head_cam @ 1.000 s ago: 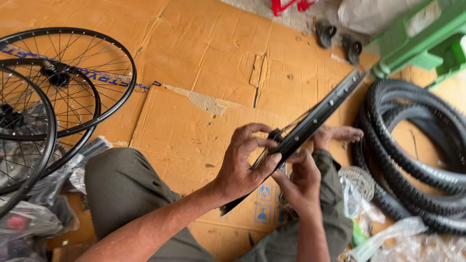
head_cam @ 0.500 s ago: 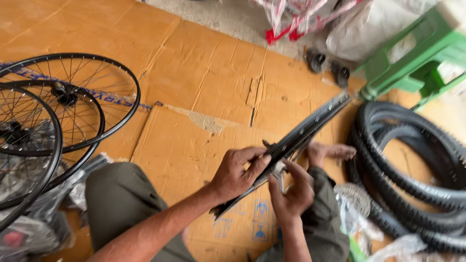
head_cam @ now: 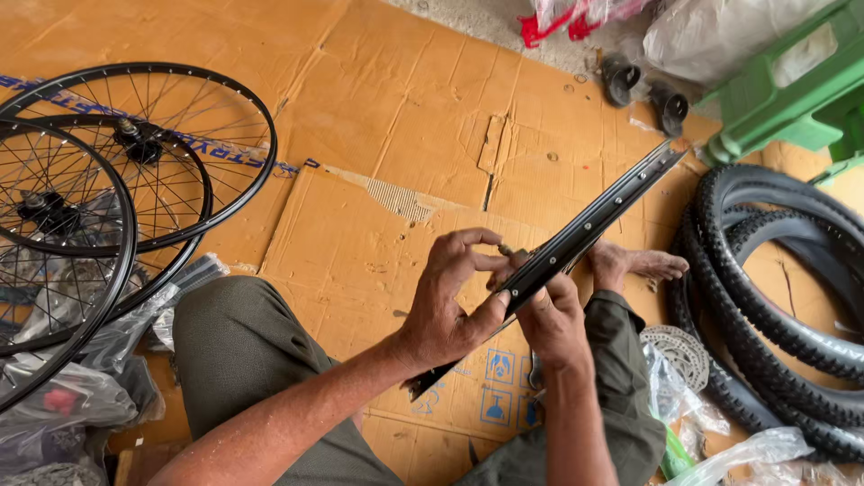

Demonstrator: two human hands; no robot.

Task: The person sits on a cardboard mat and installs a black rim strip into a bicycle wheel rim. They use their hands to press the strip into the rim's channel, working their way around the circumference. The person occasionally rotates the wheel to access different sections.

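Knees in grey trousers (head_cam: 243,351) frame both hands: the left hand (head_cam: 450,306) grips a bare black rim (head_cam: 576,238) while its fingertips pinch a small nipple at the rim's edge; the right hand (head_cam: 551,319) closes around the rim from below. Beyond, flattened cardboard (head_cam: 405,108) covers the floor, spoked wheels (head_cam: 135,171) left, knobby tyres (head_cam: 783,279) right.

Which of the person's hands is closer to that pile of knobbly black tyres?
The right. The right hand grips the black rim on the side toward the tyres. The left hand holds the same rim from the far side, farther from them.
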